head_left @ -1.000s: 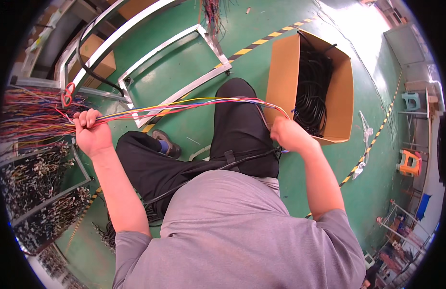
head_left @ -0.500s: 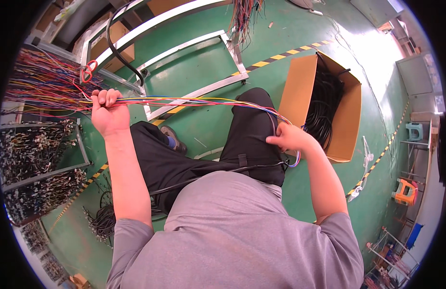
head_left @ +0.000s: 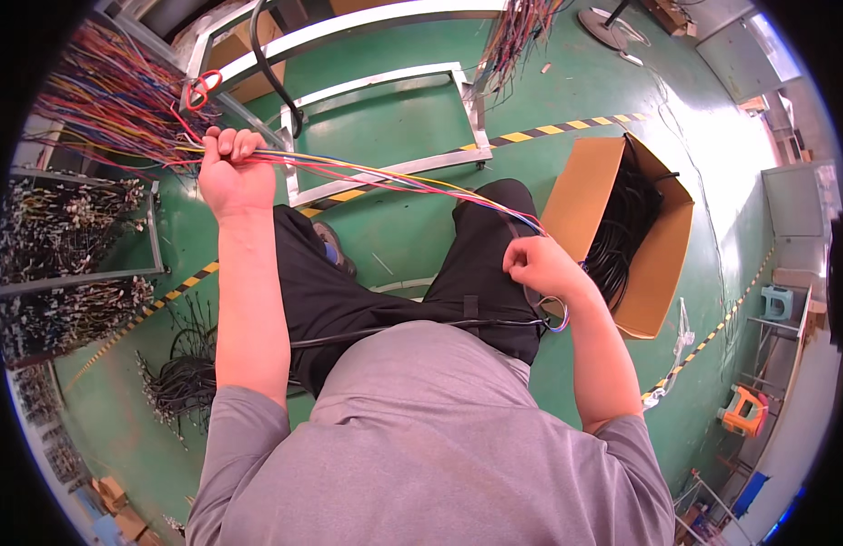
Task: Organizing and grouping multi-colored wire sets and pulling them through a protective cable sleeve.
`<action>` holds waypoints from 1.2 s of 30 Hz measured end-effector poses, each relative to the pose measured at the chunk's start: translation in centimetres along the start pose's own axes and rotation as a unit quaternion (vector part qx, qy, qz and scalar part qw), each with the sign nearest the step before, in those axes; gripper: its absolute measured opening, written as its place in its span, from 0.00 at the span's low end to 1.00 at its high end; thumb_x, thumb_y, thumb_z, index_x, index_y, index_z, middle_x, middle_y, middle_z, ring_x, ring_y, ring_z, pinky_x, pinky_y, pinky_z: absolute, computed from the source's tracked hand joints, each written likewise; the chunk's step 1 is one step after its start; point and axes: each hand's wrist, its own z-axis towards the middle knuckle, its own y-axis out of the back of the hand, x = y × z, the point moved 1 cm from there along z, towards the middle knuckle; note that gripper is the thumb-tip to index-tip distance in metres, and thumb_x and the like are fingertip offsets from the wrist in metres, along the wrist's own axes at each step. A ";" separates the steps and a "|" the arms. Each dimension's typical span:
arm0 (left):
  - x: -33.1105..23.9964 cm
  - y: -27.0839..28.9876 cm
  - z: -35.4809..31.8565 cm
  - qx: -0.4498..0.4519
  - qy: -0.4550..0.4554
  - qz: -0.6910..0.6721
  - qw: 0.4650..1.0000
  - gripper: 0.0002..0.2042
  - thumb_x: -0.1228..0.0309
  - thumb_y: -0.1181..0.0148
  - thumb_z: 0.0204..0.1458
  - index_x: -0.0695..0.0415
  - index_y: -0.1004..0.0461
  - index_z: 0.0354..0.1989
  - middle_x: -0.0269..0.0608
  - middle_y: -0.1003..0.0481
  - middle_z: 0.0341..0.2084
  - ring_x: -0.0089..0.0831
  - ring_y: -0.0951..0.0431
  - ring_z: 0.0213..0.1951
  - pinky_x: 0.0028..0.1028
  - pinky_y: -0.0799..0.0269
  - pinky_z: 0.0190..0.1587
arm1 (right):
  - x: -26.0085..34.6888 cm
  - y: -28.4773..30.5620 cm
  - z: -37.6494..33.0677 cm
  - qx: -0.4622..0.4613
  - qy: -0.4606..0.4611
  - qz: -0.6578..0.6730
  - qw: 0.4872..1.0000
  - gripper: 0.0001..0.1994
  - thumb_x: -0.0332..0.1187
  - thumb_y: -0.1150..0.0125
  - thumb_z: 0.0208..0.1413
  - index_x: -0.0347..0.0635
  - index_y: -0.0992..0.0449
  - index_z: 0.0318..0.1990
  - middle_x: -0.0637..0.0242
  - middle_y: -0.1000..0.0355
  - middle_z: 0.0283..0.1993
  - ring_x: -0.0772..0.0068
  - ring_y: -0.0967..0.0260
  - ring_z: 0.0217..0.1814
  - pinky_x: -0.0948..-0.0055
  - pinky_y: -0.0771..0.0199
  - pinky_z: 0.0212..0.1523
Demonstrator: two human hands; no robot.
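My left hand (head_left: 237, 177) is raised at the left, its fingers closed around a bundle of thin coloured wires (head_left: 394, 176). The red, yellow, white and blue strands run across above my legs to my right hand (head_left: 550, 266). That hand is closed over my right thigh, fingers curled, with the wires passing under it; how firmly it grips them is hidden. Below it the wires bend in a small loop (head_left: 563, 314) and join the end of a black cable (head_left: 330, 341) lying across my lap. Beyond my left hand spreads a thick mass of coloured wires (head_left: 121, 96).
Red-handled scissors (head_left: 203, 89) hang by the metal frame (head_left: 385, 176). At right stands an open cardboard box (head_left: 571, 196) with coiled black cables (head_left: 619, 241). Racks of cable ends (head_left: 71, 223) stand at left, near a black cable heap (head_left: 185, 382) on the floor.
The view has turned slightly, shifting the surroundings. My right hand's fingers have curled in more, and the hands appear a little closer together. My left hand keeps its hold on the wires.
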 end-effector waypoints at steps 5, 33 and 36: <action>-0.3 0.3 -0.4 0.007 0.006 -0.012 1.000 0.13 0.64 0.59 0.74 0.58 0.32 0.38 0.32 0.40 0.21 0.28 0.41 0.24 0.28 0.38 0.30 | 0.9 -1.9 3.1 -0.309 -0.013 -0.119 0.943 0.16 0.41 0.27 0.53 0.40 0.24 0.40 0.63 0.24 0.33 0.58 0.23 0.38 0.60 0.23 0.42; -1.0 -1.4 -1.1 0.053 0.056 -0.035 0.996 0.13 0.64 0.57 0.73 0.58 0.33 0.38 0.31 0.40 0.21 0.26 0.42 0.24 0.27 0.38 0.31 | -0.7 -2.1 -0.2 -0.293 0.098 -0.108 0.945 0.05 0.22 0.40 0.49 0.36 0.22 0.34 0.58 0.24 0.36 0.66 0.24 0.36 0.67 0.25 0.37; -1.0 -1.1 -0.9 0.035 0.035 -0.016 0.999 0.13 0.63 0.57 0.73 0.57 0.33 0.38 0.31 0.40 0.21 0.25 0.42 0.23 0.27 0.39 0.30 | 2.1 -2.5 -2.2 -0.040 0.239 -0.094 0.966 0.08 0.22 0.41 0.48 0.37 0.23 0.37 0.59 0.23 0.38 0.66 0.24 0.39 0.67 0.25 0.38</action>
